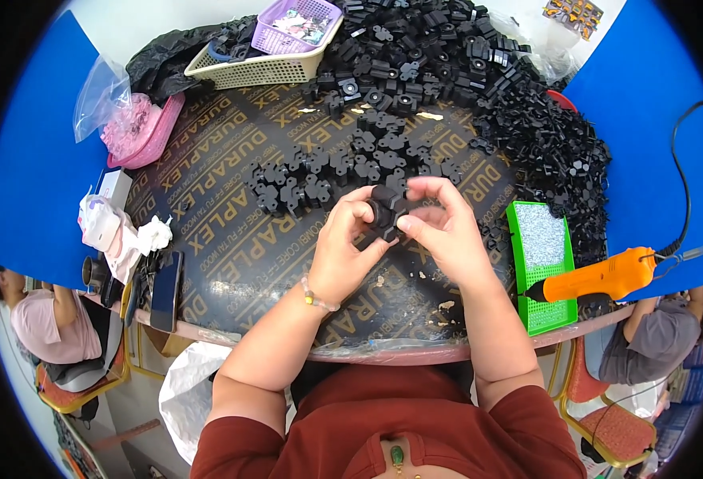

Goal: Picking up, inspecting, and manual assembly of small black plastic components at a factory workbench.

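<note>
Above the middle of the table, my left hand [342, 243] grips a small black plastic part [384, 209] between thumb and curled fingers. My right hand [447, 231] meets its right side, with the thumb against it and the fingers bent around that edge. The fingers partly cover the part, so its full shape is hidden. Just beyond my hands lies a spread group of flat black plastic pieces [311, 180] with lobed outlines.
A large heap of black parts [415, 56] fills the back; smaller black pieces [551, 152] pile up at right. An orange electric screwdriver [603, 275] rests across a green tray [547, 315] of screws. Left are a pink basket [164, 132] and a phone [166, 291]. Two people sit nearby.
</note>
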The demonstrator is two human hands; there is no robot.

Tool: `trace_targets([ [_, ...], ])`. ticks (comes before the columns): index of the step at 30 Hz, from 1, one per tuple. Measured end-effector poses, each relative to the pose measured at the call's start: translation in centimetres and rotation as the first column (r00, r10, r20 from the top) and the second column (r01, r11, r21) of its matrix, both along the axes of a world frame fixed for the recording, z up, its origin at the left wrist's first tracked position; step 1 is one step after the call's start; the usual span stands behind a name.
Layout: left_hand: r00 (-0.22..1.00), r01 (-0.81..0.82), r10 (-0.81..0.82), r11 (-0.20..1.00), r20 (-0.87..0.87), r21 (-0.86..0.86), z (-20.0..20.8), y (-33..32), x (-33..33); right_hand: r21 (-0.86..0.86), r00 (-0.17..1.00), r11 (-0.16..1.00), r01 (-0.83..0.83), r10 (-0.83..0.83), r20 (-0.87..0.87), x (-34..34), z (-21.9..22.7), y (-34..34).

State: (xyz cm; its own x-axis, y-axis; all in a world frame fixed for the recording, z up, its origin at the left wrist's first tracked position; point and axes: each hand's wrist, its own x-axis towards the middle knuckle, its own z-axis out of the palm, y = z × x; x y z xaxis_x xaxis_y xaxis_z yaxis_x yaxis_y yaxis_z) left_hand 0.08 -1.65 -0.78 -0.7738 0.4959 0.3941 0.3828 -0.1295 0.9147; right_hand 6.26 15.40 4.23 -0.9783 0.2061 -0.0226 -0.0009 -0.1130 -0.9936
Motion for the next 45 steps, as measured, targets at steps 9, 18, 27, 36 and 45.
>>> trace_targets([
  [9, 0.799, 0.376, -0.510, 0.838, 0.318, 0.396, 2.9, -1.4, -0.2, 0.522, 0.905, 0.845, -0.119, 0.309, -0.293, 0.2, 1.2, 1.9],
  [18, 0.876, -0.447, 0.214, 0.697, -0.432, -0.561, 4.2, -11.3, -3.9, 0.792, 0.965, 0.554, 0.257, -0.184, -0.185, 1.2, 1.9, 6.2],
  [27, 0.898, -0.415, 0.199, 0.681, -0.392, -0.603, 1.1, -15.7, -9.8, 0.926, 0.943, 0.336, -0.172, -0.215, 0.253, 2.3, 0.7, 8.5],
  [36, 0.837, -0.412, 0.071, 0.734, -0.543, -0.539, 7.1, -8.8, -14.9, 0.959, 0.965, 0.160, -0.234, -0.085, 0.250, 0.0, -2.7, 6.8],
  [45, 0.873, -0.486, 0.322, 0.516, -0.365, -0.705, 1.9, 5.5, -24.8, 0.917, 0.992, 0.386, 0.102, 0.025, -0.121, -0.2, -1.4, 6.2],
])
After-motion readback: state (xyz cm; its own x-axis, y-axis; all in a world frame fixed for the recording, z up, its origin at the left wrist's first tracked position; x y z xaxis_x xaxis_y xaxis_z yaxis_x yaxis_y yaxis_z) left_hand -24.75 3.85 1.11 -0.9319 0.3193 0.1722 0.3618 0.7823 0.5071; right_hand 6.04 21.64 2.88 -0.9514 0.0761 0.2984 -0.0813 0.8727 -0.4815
